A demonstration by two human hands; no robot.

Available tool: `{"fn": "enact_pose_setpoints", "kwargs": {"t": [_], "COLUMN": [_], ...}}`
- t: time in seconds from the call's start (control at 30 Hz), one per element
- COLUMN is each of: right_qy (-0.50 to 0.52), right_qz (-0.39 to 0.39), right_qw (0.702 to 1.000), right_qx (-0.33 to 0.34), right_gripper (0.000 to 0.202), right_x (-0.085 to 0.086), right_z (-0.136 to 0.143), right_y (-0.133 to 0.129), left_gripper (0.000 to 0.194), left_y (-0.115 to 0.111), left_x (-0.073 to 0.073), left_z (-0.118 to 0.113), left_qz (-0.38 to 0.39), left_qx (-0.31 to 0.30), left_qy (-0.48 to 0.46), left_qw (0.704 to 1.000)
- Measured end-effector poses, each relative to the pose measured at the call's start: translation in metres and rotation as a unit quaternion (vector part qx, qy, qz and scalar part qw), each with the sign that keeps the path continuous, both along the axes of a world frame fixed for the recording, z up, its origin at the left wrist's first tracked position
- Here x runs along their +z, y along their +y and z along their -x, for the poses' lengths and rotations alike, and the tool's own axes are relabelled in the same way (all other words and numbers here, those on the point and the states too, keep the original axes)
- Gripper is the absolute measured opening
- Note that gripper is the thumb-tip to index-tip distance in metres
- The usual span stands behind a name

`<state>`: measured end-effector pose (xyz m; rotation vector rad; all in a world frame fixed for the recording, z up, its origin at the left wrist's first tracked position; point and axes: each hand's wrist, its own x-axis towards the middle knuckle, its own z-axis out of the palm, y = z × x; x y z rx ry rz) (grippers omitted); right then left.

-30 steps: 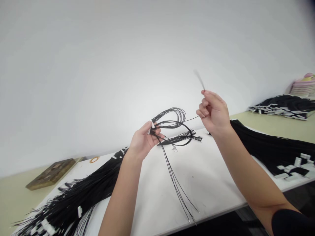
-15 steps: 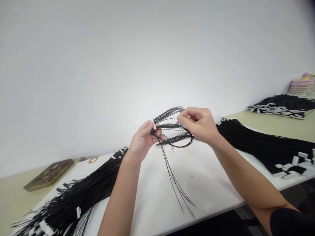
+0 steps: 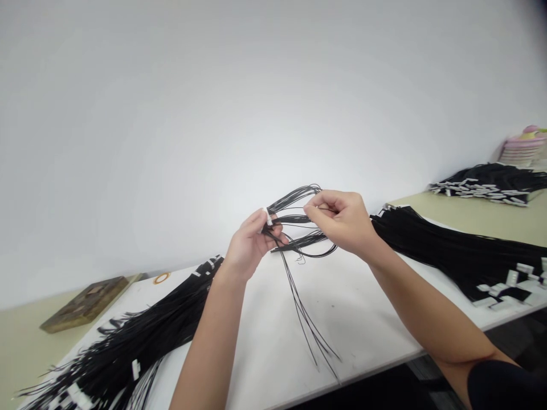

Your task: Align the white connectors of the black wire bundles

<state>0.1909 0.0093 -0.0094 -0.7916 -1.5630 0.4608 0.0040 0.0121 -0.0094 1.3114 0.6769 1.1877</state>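
My left hand grips a white connector between thumb and fingers, near the middle of the view. Black wires run from the connector and loop round to the right, and several loose ends hang down over the white board. My right hand, to the right of the connector, is closed in a pinch on a thin black wire. Its curled fingers partly hide the loops behind it.
Bundles of black wires with white connectors lie at the left and right of the white board. Another wire pile sits farther right. A brown block and an orange ring are at the left.
My right hand has shifted slightly left and down, nearer to the connector, still pinching. My left hand has hardly moved.
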Motion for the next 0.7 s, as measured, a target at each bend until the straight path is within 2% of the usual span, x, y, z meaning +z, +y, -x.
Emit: {"fn": "enact_pose_setpoints", "kwargs": {"t": [0.23, 0.57, 0.7], "right_qy": [-0.043, -0.067, -0.070], "right_qz": [0.004, 0.102, 0.110], "right_qw": [0.999, 0.985, 0.984], "right_qx": [0.007, 0.122, 0.122], "right_gripper": [0.012, 0.015, 0.017], "right_x": [-0.0023, 0.0009, 0.0018], "right_z": [-0.0001, -0.0054, -0.0072], "right_y": [-0.0025, -0.0018, 0.0009], "left_gripper": [0.018, 0.017, 0.018], "left_y": [0.0018, 0.0020, 0.0024], "left_x": [0.0000, -0.0007, -0.0018], "left_z": [0.0000, -0.0021, -0.0028], "left_qz": [-0.015, -0.028, -0.033], "left_qx": [0.002, 0.019, 0.026], "left_qy": [-0.003, 0.001, 0.003], "left_qw": [1.000, 0.999, 0.999]}}
